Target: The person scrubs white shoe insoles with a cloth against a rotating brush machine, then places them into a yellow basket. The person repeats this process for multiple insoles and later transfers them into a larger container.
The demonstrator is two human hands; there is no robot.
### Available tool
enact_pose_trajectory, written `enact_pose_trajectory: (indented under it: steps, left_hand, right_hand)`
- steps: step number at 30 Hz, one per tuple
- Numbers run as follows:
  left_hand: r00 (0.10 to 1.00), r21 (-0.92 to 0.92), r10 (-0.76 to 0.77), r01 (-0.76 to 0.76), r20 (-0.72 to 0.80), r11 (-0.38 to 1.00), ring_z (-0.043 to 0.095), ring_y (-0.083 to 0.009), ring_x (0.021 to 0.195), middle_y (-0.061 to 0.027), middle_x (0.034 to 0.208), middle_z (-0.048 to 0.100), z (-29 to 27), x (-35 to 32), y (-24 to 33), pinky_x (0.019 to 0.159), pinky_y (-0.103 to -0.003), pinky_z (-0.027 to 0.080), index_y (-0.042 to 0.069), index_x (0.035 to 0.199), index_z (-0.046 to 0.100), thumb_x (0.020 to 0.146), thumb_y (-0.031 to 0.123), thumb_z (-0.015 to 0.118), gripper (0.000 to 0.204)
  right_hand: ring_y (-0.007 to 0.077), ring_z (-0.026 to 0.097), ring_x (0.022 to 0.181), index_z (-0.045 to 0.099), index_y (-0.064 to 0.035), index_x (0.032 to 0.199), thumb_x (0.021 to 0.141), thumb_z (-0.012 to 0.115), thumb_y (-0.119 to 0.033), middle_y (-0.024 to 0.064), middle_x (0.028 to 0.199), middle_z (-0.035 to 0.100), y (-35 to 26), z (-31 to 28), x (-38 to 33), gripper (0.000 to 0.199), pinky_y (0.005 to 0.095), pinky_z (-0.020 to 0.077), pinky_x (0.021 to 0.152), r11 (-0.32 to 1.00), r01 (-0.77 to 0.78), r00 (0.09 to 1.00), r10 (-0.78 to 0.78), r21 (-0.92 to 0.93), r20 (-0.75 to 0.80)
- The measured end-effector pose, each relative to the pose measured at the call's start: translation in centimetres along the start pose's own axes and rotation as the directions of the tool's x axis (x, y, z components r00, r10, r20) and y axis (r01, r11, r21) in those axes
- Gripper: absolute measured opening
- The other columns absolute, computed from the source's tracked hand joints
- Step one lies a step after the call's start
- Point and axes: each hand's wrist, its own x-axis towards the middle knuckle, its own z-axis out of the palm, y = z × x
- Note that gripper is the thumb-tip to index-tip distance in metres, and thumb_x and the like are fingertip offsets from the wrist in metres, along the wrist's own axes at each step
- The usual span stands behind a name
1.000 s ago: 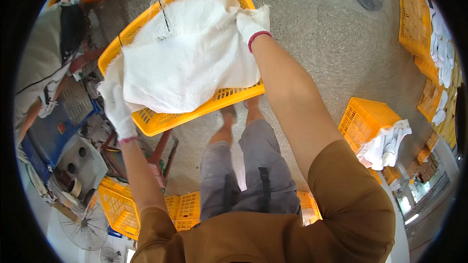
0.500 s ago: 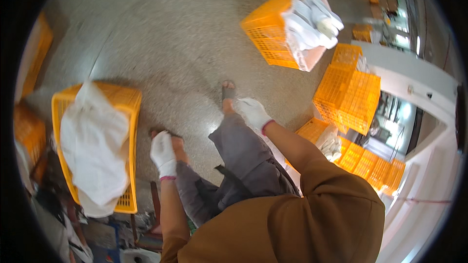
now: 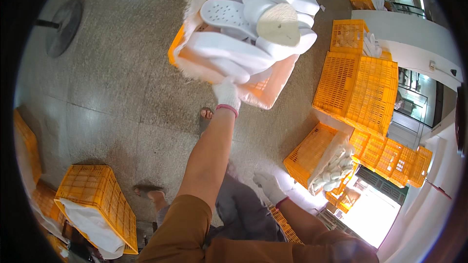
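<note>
My left hand [image 3: 226, 92], in a white knit glove with a pink cuff, reaches forward to the near edge of an orange plastic crate [image 3: 174, 48]. It is closed on the cloth-lined rim, its fingertips partly hidden. Heaped in the crate are white shoe-shaped pieces [image 3: 226, 51], one with round holes through it; a round cream piece [image 3: 279, 25] lies on top. A pale fringed cloth [image 3: 197, 63] lines the crate and hangs over its edge. My right hand [image 3: 268, 187], gloved alike, hangs low beside my leg, fingers loosely apart and holding nothing.
Stacked orange crates [image 3: 356, 85] stand along the right wall. Closer, a tilted-looking crate [image 3: 309, 156] holds many small pale pieces [image 3: 334, 170]. At lower left is a crate with white cloth [image 3: 95, 224]. A round dark stand base [image 3: 66, 27] rests on the floor at upper left.
I have come closer to the filled crate, which now looms large ahead. My left hand has moved from beside my leg to its rim. The cloth-covered crate has slipped toward the lower left.
</note>
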Motion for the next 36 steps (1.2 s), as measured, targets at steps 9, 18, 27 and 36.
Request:
enact_pose_trajectory:
  steps: [9, 18, 27, 36]
  left_hand:
    - [0.956, 0.143, 0.289, -0.294, 0.054, 0.945, 0.06, -0.0152, 0.076, -0.0016, 0.088, 0.057, -11.9, 2.7, 12.1, 0.067, -0.032, 0.052, 0.006, 0.088, 0.06, 0.085, 0.007, 0.065, 0.006]
    - [0.744, 0.601, 0.606, -0.357, -0.28, 0.715, 0.063, -0.0197, 0.09, -0.009, 0.104, 0.069, -35.1, -1.9, 26.7, 0.08, -0.036, 0.053, -0.006, 0.115, 0.066, 0.085, 0.004, 0.068, 0.031]
    - [0.751, 0.346, 0.458, -0.319, -0.475, 0.882, 0.071, -0.0261, 0.099, -0.0128, 0.114, 0.072, -44.8, -6.9, 26.9, 0.085, -0.04, 0.06, -0.006, 0.122, 0.065, 0.084, -0.005, 0.062, 0.038]
    - [0.728, 0.429, 0.519, -0.334, -0.448, 0.839, 0.071, -0.0239, 0.091, -0.0127, 0.106, 0.072, -50.7, -4.8, 26.6, 0.076, -0.036, 0.059, -0.005, 0.118, 0.066, 0.085, 0.001, 0.07, 0.034]
  right_hand:
    - [0.0135, 0.071, 0.097, 0.075, -0.0061, 0.119, 0.103, 0.059, -0.021, 0.0066, 0.111, 0.077, -8.6, -6.8, 6.1, 0.027, 0.0341, 0.0587, 0.082, 0.764, 0.504, 0.858, -0.496, -0.402, 0.132]
    - [0.0283, 0.031, 0.157, 0.026, -0.0045, 0.167, 0.103, 0.065, -0.036, 0.0155, 0.171, 0.033, -38.6, -9.5, 23.0, 0.081, 0.0373, 0.0271, 0.127, 0.73, 0.683, 0.726, -0.673, 0.029, -0.145]
    - [0.0373, 0.046, 0.142, 0.045, -0.0053, 0.15, 0.09, 0.074, -0.042, 0.0203, 0.153, 0.05, -44.5, 9.0, 17.8, 0.076, 0.0445, 0.0328, 0.123, 0.193, 0.951, 0.277, -0.88, -0.243, 0.385]
    - [0.0291, 0.059, 0.131, 0.043, -0.003, 0.153, 0.093, 0.075, -0.026, 0.0177, 0.148, 0.058, -43.7, 14.0, 12.4, 0.071, 0.0449, 0.0387, 0.117, 0.47, 0.757, 0.292, -0.864, 0.454, 0.409]
